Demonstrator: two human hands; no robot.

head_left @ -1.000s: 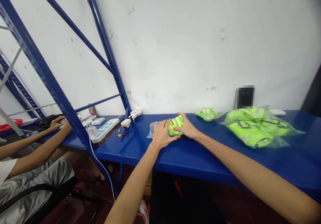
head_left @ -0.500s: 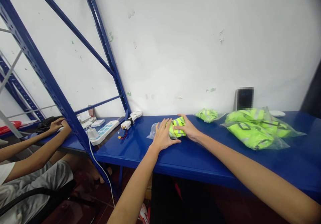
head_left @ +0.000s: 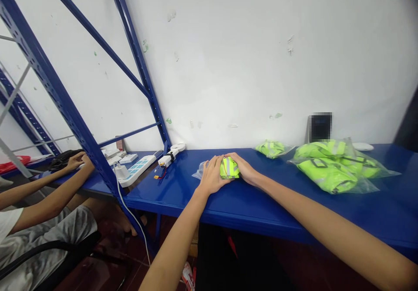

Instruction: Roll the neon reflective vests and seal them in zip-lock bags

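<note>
A small folded bundle, a fluorescent yellow-green safety vest with silver reflective strips, rests on the blue tabletop between my hands. My left hand presses on its left side, fingers together and thumb along the near edge. Around the right and far side curls my right hand, its fingertips partly hidden behind the vest. Beyond my left fingers a clear plastic bag sticks out; how far the vest sits inside it cannot be seen.
Bagged vests are piled on the right, with a smaller bagged vest near the wall. Left stand a white handheld fan, a wired battery pack, a power strip and a blue rack post. A co-worker's hands are beyond it.
My right hand has drawn its fingers back from across the vest to its far right side. My left thumb has moved in against the near edge, and the bundle looks more compact.
</note>
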